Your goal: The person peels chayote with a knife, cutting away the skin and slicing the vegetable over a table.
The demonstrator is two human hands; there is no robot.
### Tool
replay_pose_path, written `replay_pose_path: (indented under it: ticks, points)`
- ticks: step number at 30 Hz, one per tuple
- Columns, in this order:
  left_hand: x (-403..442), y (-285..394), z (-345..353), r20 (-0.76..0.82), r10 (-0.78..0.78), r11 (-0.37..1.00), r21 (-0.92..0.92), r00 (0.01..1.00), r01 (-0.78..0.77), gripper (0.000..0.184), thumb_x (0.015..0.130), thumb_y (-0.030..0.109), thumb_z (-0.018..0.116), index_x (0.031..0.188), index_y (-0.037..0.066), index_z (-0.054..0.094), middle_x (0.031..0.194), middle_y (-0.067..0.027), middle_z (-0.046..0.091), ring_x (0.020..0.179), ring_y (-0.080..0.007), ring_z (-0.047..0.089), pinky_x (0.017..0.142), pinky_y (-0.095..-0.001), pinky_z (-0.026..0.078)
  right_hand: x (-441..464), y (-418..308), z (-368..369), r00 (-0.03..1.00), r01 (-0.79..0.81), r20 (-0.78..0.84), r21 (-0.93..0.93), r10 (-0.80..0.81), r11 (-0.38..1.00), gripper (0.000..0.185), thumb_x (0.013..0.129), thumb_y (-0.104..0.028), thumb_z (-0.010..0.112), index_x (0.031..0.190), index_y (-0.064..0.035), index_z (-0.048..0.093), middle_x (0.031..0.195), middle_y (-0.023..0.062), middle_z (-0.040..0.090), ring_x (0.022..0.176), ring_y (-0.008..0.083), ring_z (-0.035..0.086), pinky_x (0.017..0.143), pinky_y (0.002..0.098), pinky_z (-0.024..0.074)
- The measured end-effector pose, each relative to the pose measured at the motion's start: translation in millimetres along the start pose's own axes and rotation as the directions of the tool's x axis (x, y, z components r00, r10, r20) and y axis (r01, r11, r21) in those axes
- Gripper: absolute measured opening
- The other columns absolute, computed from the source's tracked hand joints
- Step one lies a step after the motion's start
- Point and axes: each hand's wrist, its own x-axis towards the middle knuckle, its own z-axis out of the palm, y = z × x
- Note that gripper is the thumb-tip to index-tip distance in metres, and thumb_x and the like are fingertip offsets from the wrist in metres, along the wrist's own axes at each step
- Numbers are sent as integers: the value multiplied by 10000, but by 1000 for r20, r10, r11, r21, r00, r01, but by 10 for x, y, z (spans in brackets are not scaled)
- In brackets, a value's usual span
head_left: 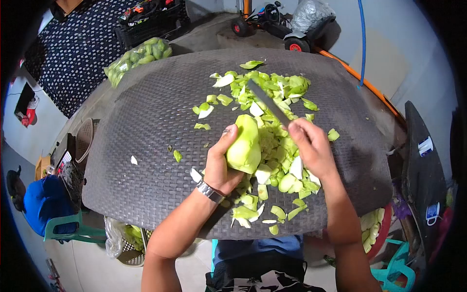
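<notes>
My left hand (222, 163), with a metal watch on its wrist, is wrapped round a pale green peeled vegetable (244, 145) over the middle of the table. In my right hand (313, 147) is the handle of a knife (267, 103), whose blade points up and to the left, apart from the vegetable. Beneath and around both hands, green peelings and cut pieces (287, 182) lie scattered on the dark woven table (146, 160). More peelings (294, 87) are heaped beyond the knife.
A plastic bag of green vegetables (146, 53) rests at the table's far left edge. Below the near edge are a basket (130, 254) at left and a red tub of pale pieces (370, 228) at right. Green plastic chairs (73, 226) flank the table.
</notes>
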Motion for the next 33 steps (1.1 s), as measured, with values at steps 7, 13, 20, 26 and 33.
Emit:
replay_pose_path:
  ticks: [7, 13, 20, 26, 33]
  points:
    - [-25, -33, 8, -29, 16, 998, 59, 999, -14, 559, 1061, 557, 536, 1373, 100, 614, 1291, -143, 700, 1160, -306, 699, 1034, -501, 560, -242, -316, 247, 932, 351, 203, -298, -300, 888, 840, 901, -573, 775, 1553, -113, 512, 1062, 190, 709, 903, 341, 737, 798, 433, 596]
    - [26, -75, -28, 42, -36, 999, 5, 998, 36, 584, 1065, 575, 499, 1347, 82, 635, 1297, -168, 706, 1160, -315, 707, 1029, -498, 571, -245, -217, 326, 878, 478, 195, -322, -437, 817, 936, 886, -607, 766, 1631, -159, 417, 901, 149, 671, 756, 326, 731, 686, 428, 608]
    - [-27, -89, 16, -8, -10, 999, 42, 1000, 11, 570, 1056, 565, 515, 1326, 80, 642, 1264, -169, 716, 1117, -307, 724, 990, -476, 594, -255, -296, 268, 888, 452, 269, -357, -373, 818, 892, 885, -604, 769, 1616, -200, 459, 774, 85, 590, 669, 252, 685, 623, 407, 577]
    - [-41, -131, -68, -43, 106, 994, 44, 993, -104, 354, 1052, 412, 611, 1285, 152, 551, 1200, -80, 680, 1047, -217, 699, 905, -405, 597, -139, -208, 105, 937, 348, 171, -434, -304, 831, 672, 945, -558, 742, 1468, -148, 642, 756, 74, 588, 631, 176, 629, 592, 351, 534]
    - [-43, 3, 123, -153, 76, 997, 12, 985, -75, 468, 1067, 487, 567, 1262, 71, 655, 1103, -99, 739, 960, -226, 729, 827, -378, 601, -46, -98, -44, 989, -148, 20, 20, 148, 989, 527, 1038, -418, 669, 747, 19, 623, 576, 39, 525, 571, 96, 437, 544, 359, 375]
